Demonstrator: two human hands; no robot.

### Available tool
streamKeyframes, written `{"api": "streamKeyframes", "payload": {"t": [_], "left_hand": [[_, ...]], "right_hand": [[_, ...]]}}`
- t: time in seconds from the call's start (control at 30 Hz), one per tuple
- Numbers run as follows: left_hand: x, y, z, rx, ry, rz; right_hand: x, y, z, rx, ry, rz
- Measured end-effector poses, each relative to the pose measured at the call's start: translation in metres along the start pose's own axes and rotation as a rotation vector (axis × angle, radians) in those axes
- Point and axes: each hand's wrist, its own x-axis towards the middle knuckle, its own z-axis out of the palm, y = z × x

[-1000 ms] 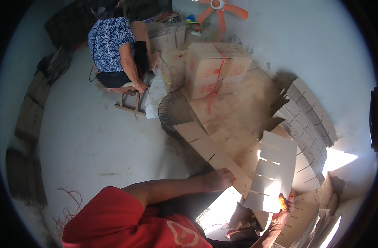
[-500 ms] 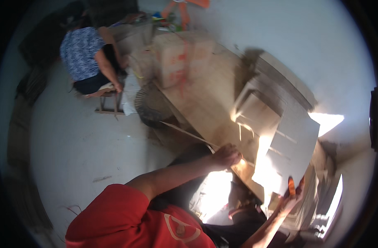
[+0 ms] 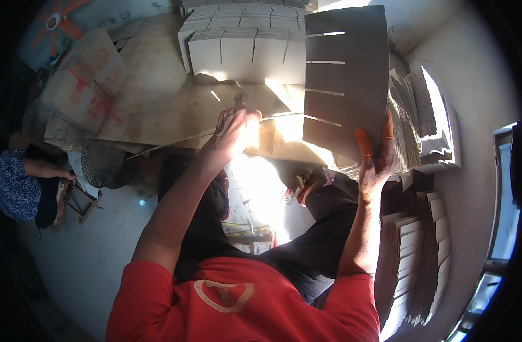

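Observation:
My right hand (image 3: 378,157), with orange coverings on its fingers, grips the lower right edge of a grey slotted cardboard sheet (image 3: 360,74). The sheet stands upright, and several slits run in from its left edge. My left hand (image 3: 232,131) is closed above the near side of the table. A long, thin pale strip (image 3: 172,141) runs through its fingers, one end toward the sheet's slits and the other out to the left. Sunlight washes out part of that hand, and whether the strip touches the sheet I cannot tell.
Stacks of slotted cardboard (image 3: 244,54) stand on the table (image 3: 152,80). More cardboard stacks (image 3: 406,262) are at the right. A carton with red marks (image 3: 84,85), an orange fan (image 3: 54,21) and a round ribbed dark object (image 3: 104,165) lie leftward. Another person (image 3: 18,185) sits low at far left.
My view has swung to the right, so the table, the carton and the other person appear farther left. Both hands keep their hold on the strip and the sheet.

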Motion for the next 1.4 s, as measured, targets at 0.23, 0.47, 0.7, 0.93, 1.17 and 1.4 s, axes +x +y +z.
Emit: {"api": "streamKeyframes", "payload": {"t": [0.23, 0.47, 0.7, 0.93, 1.17, 1.4], "left_hand": [[0.022, -0.004, 0.01, -0.035, -0.081, -0.051], [0.049, 0.009, -0.005, 0.052, -0.288, -0.085], [0.036, 0.005, 0.019, 0.116, 0.038, 0.221], [0.03, 0.014, 0.014, 0.087, -0.014, 0.175], [0.031, 0.028, 0.017, -0.086, 0.017, 0.221], [0.035, 0.055, 0.007, -0.136, -0.053, 0.247]], "right_hand": [[0.002, -0.015, 0.004, -0.29, 0.11, -0.194], [0.007, -0.013, 0.002, -0.14, 0.118, -0.073], [0.003, -0.011, 0.018, -0.224, -0.035, -0.131], [-0.001, -0.01, 0.024, -0.385, -0.074, -0.113], [-0.011, -0.007, 0.033, -0.397, -0.178, 0.005], [-0.021, 0.021, 0.039, -0.6, -0.202, -0.169]]}}
